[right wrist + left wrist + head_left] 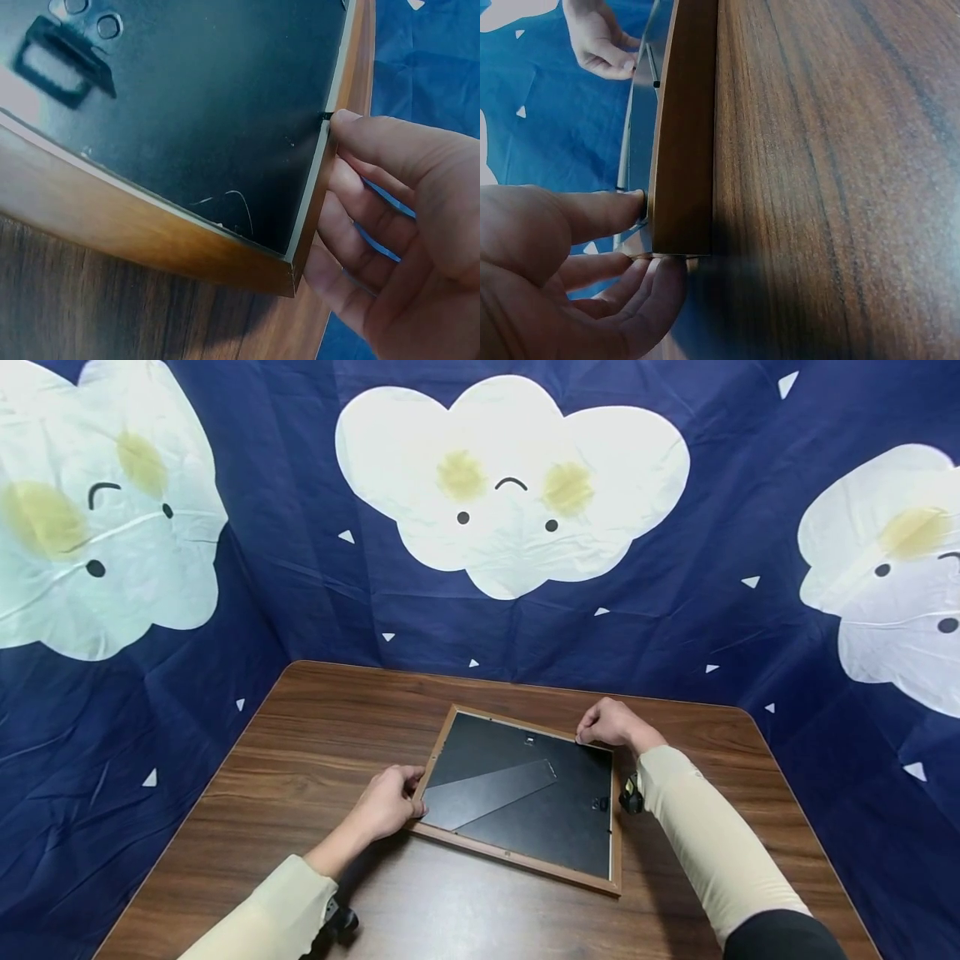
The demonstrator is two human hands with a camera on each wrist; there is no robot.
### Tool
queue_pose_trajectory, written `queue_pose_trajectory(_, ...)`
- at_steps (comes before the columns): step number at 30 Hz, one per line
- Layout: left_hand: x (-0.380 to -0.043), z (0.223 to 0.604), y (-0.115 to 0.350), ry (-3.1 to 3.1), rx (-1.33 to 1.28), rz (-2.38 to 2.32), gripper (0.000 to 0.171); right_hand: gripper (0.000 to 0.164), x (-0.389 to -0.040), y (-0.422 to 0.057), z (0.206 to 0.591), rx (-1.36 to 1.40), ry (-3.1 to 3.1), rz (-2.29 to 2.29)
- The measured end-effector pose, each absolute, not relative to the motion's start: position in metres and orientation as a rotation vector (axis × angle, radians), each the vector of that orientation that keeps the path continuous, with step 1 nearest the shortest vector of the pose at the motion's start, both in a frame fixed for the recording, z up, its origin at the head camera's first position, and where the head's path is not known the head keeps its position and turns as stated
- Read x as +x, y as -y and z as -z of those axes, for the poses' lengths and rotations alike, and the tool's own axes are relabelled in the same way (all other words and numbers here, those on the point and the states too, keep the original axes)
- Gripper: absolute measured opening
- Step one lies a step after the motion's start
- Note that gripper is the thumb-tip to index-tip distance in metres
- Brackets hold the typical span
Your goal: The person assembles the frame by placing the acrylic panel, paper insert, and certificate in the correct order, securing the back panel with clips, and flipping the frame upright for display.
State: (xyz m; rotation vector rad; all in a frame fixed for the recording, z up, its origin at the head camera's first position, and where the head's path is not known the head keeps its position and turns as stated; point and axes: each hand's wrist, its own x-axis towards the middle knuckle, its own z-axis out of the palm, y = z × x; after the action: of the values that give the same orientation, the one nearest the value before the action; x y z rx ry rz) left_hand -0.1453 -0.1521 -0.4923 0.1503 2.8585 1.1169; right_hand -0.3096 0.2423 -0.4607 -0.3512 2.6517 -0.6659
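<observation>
A wooden picture frame (517, 857) lies face down on the table, its black backing board (517, 760) and slanted easel leg (487, 793) turned up. My left hand (386, 802) grips the frame's left side near the front corner; in the left wrist view the thumb is on top and the fingers are against the outer side. My right hand (611, 724) is at the far edge near the right corner. In the right wrist view its thumb touches a small black tab (328, 116) on the inner rim, with curled fingers along the outer side.
The brown wood-grain table (300, 735) has rounded far corners. Dark blue cloth (300, 602) with white clouds (510, 468) hangs behind and at both sides of the table. Metal hangers (600, 804) are fixed to the backing board.
</observation>
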Motion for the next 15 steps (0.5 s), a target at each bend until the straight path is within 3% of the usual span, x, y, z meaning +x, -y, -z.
queue_pose_trajectory(15, -0.1469, 0.4955, 0.1526, -2.881, 0.132, -1.086, 0.058, 0.007, -0.3138, -0.2379, 0.4586, -0.331, -2.627, 0.626)
